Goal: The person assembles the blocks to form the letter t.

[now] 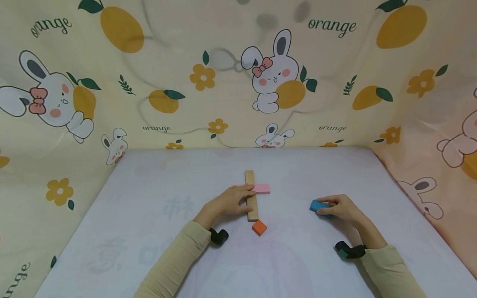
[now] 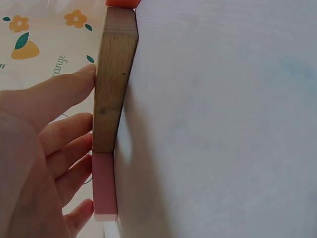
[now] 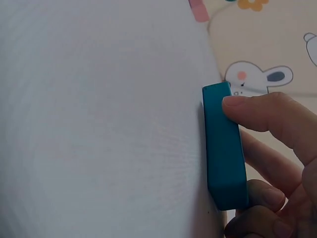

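A long wooden block (image 1: 253, 211) lies on the table, with a pink block (image 1: 262, 189) across it; fingers cover most of the crossing. My left hand (image 1: 232, 200) rests there, its thumb touching the wooden block and its other fingers reaching over beside the pink one, as the left wrist view also shows. Just below the wooden block's near end sits an orange block (image 1: 259, 227). To the right, my right hand (image 1: 342, 207) pinches a blue block (image 3: 224, 148) between thumb and fingers, low at the table surface.
The white table (image 1: 290, 269) carries these blocks. Behind and along its sides hangs a cloth (image 1: 231, 99) printed with rabbits and oranges. Each wrist wears a black device; the right one (image 1: 349, 251) shows below the hand.
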Motion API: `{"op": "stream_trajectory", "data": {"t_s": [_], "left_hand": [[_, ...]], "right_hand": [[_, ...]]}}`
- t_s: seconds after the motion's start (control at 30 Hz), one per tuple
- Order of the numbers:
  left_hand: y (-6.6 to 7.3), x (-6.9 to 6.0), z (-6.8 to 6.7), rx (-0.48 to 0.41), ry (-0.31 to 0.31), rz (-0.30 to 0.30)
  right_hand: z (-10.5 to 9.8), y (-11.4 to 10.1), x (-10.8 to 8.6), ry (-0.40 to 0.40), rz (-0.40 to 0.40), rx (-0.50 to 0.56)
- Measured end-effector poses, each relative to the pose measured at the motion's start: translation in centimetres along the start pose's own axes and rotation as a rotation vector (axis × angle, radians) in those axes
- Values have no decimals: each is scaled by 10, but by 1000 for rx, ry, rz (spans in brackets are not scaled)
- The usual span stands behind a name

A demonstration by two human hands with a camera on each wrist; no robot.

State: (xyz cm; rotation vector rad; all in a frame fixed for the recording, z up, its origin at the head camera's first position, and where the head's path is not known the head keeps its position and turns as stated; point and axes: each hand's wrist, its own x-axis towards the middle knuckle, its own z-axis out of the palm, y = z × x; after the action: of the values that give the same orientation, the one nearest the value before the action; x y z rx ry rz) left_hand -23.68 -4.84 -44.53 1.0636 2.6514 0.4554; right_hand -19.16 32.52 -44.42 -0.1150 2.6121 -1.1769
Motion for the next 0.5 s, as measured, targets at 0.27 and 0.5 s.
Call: {"op": "stream_trajectory", "data": {"t_s": [0.27,0.5], "left_hand": [[-1,1,2,-1,-2,-1],[-1,0,2,-7,3,-5]], "right_hand": [[-1,2,-4,-1,28,-11],[-7,11,-10,-27,56,12]]}}
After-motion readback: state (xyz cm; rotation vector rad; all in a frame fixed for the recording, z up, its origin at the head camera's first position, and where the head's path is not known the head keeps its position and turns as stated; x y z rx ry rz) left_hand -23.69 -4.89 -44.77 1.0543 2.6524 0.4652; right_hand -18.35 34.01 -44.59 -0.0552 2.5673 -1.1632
